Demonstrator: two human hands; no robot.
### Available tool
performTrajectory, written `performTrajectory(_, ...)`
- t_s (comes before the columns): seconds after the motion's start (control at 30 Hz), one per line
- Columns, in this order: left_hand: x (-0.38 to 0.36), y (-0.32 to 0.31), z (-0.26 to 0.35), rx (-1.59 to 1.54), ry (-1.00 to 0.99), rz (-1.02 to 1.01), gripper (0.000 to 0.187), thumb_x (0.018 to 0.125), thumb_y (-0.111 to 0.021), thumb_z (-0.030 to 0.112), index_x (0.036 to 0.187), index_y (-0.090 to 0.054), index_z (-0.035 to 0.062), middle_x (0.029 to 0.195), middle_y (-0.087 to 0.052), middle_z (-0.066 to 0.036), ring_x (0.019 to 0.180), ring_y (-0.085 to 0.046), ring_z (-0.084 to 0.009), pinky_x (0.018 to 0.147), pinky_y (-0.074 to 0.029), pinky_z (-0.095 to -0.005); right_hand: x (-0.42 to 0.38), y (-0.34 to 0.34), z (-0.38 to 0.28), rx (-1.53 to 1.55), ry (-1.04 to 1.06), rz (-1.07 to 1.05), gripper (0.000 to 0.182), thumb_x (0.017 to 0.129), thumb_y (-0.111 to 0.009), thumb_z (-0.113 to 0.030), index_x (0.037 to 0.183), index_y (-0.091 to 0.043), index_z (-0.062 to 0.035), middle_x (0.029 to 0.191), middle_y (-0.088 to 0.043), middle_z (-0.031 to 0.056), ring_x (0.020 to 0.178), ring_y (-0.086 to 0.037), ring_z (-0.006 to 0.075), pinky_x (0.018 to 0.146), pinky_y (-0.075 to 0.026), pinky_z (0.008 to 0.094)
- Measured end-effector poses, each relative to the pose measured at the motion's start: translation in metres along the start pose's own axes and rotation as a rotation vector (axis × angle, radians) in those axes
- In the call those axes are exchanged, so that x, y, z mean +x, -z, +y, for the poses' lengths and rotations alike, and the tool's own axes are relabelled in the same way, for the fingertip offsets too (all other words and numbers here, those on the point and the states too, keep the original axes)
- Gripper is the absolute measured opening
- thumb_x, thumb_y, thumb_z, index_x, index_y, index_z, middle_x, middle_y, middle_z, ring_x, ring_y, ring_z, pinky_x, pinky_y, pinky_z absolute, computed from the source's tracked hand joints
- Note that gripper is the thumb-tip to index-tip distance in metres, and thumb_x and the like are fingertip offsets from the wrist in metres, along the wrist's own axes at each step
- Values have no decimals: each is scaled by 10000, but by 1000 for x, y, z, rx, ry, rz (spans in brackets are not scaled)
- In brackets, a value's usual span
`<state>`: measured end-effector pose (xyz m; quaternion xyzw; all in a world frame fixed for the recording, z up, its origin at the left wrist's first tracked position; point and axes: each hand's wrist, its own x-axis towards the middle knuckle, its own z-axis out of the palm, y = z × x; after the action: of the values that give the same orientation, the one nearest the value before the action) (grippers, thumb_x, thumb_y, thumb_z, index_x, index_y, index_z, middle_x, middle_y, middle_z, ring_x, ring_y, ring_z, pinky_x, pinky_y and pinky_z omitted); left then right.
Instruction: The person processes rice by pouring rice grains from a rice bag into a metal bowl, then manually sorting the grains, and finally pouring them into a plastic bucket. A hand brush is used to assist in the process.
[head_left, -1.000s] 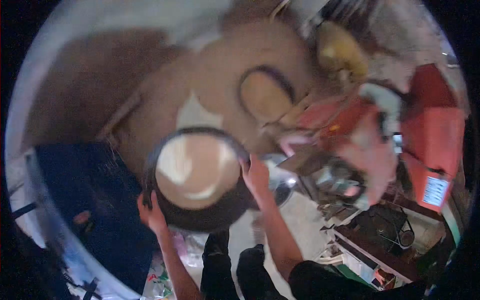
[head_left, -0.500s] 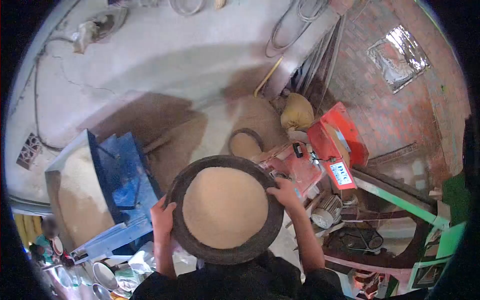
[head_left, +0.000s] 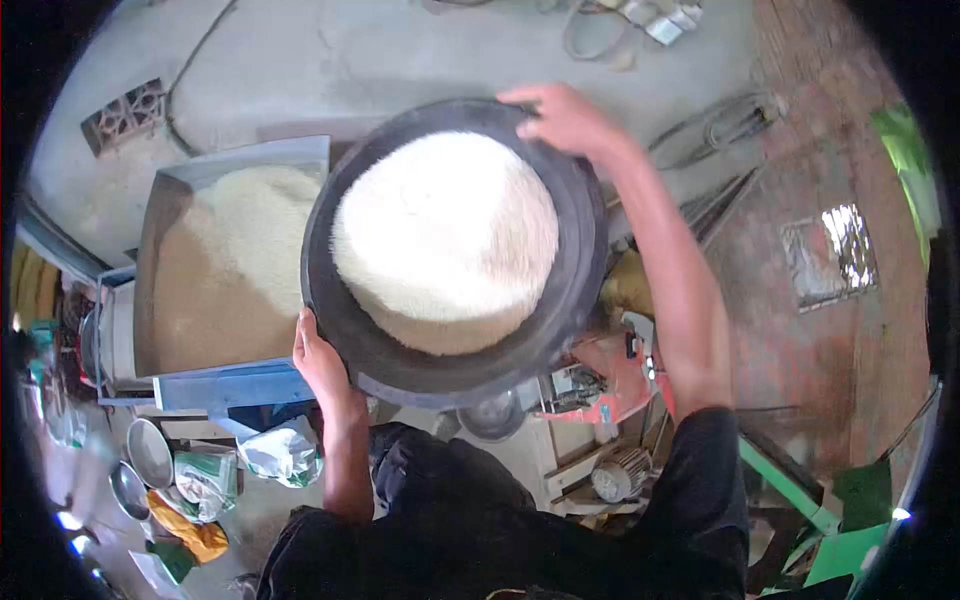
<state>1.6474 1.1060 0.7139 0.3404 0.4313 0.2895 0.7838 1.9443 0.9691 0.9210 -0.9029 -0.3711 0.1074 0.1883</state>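
Note:
A round black basin (head_left: 455,382) holds a mound of pale rice-like grain (head_left: 440,225). My left hand (head_left: 325,365) grips its lower left rim, with the fingers partly hidden beneath. On the upper right rim is my right hand (head_left: 570,122), slightly blurred, its fingers hooked over the edge. Directly left of the basin stands a wide metal hopper (head_left: 162,270) with more grain (head_left: 235,270) spread inside. The basin's left side overlaps the hopper's right edge in view.
Below the basin, a smaller dark bowl (head_left: 490,412) sits near a red machine (head_left: 610,375) and a motor (head_left: 620,473). Metal pans (head_left: 150,453) and plastic bags (head_left: 283,452) lie at lower left. Green metal framing (head_left: 790,480) stands at right.
The basin has risen closer to the camera, with its right side swung up and forward. My view and body have turned left, bringing the hopper beside the basin.

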Motion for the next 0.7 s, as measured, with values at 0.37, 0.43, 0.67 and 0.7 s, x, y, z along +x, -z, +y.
performTrajectory(0.37, 63, -17, -45, -591, 262, -327, 476, 911, -347, 352, 1178, -467, -22, 1140, -553, -141, 1027, -564, -269, 887, -474, -400, 205, -93, -288, -284, 165, -58, 222, 775, -530, -171, 876, -688, -51, 943, -654, 178, 860, -631, 322, 747, -493, 405)
performTrajectory(0.43, 68, -17, -47, -598, 246, -358, 471, 904, -363, 344, 1177, -469, -24, 1136, -554, -145, 1020, -565, -270, 880, -477, -400, 196, -122, -326, -321, 272, -52, 222, 768, -533, -172, 883, -687, -61, 938, -655, 174, 854, -631, 322, 745, -493, 405)
performTrajectory(0.67, 72, -20, -33, -572, 251, -247, 458, 879, -421, 314, 1175, -477, -31, 1124, -558, -161, 995, -571, -275, 855, -486, -403, 142, -200, -429, -390, 650, -38, 230, 746, -546, -178, 910, -686, -97, 922, -658, 157, 834, -630, 323, 739, -494, 407)
performTrajectory(0.7, 73, -19, -29, -560, 241, -221, 457, 876, -430, 310, 1174, -478, -32, 1123, -558, -163, 992, -571, -275, 851, -488, -403, 134, -199, -427, -398, 658, -39, 233, 743, -547, -179, 914, -685, -102, 920, -658, 155, 831, -630, 324, 738, -494, 407)
